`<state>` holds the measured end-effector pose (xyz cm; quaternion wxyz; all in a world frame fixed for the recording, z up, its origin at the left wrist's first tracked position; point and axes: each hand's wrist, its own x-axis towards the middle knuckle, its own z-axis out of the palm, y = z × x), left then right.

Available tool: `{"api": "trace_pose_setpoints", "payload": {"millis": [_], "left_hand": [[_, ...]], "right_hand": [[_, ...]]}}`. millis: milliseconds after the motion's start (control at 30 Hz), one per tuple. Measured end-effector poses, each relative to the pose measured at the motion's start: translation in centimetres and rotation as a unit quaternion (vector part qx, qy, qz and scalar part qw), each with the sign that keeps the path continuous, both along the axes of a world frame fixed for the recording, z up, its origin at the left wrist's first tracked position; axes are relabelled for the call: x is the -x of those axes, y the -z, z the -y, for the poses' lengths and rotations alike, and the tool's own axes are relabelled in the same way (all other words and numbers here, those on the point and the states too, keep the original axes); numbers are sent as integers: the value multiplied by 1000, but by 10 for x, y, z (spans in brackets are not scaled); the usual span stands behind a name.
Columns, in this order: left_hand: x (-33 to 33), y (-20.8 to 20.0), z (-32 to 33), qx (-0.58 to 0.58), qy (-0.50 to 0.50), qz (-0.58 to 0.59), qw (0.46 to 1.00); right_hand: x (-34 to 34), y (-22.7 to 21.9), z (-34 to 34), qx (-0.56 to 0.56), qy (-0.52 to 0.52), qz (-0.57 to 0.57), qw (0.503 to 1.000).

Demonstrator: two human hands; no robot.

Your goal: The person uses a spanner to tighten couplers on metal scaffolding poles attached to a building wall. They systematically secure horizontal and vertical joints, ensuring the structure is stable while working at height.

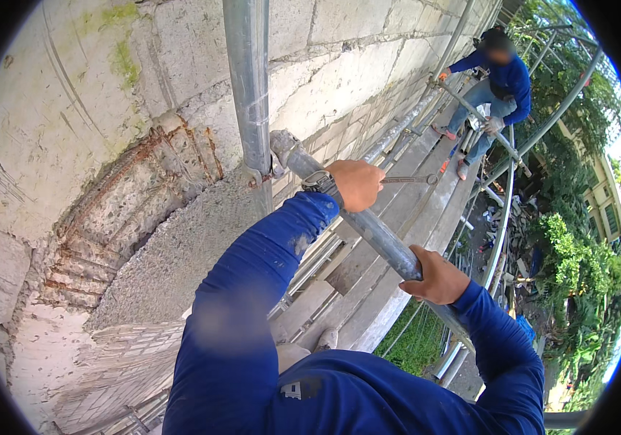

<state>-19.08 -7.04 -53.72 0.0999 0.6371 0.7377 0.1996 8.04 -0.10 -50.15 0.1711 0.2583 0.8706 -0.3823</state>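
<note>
A grey metal scaffold tube (385,243) runs slantwise in front of me from beside an upright pole (249,87) toward the lower right. My left hand (358,184), with a watch at its wrist, is closed and rests over the tube's upper part. Out of that fist sticks a slim wrench (408,179), its ring end pointing right. Farther down, my right hand (437,277) is wrapped round the same tube, thumb on the near side. At the foot of the upright pole is a metal coupler (256,176), close to the tube's upper end.
On the left rises a block wall (187,43) with a broken patch (129,210) showing rusty bars. Scaffold planks (376,290) stretch away below. Farther along them a co-worker (495,80) in a blue top sits among tubes. Trees (572,254) and rubble lie beyond on the right.
</note>
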Motion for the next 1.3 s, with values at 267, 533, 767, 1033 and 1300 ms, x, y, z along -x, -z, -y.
{"api": "trace_pose_setpoints", "payload": {"millis": [267,533,767,1033,1300], "left_hand": [[-3,10,11,-16,6,8,1000],[-6,-1,18,-63,8,-7,998],[-7,9,18,-72,-5,18,997],[-7,21,22,-178,-29,12,984],[-56,68,97,-518,-50,213,827]], "right_hand": [[1,8,0,-55,-25,-1,998],[-3,3,3,-146,-25,-53,987],[2,7,5,-79,-25,-31,996],[1,6,14,-21,14,-43,999],[1,19,15,-33,43,-39,998]]}}
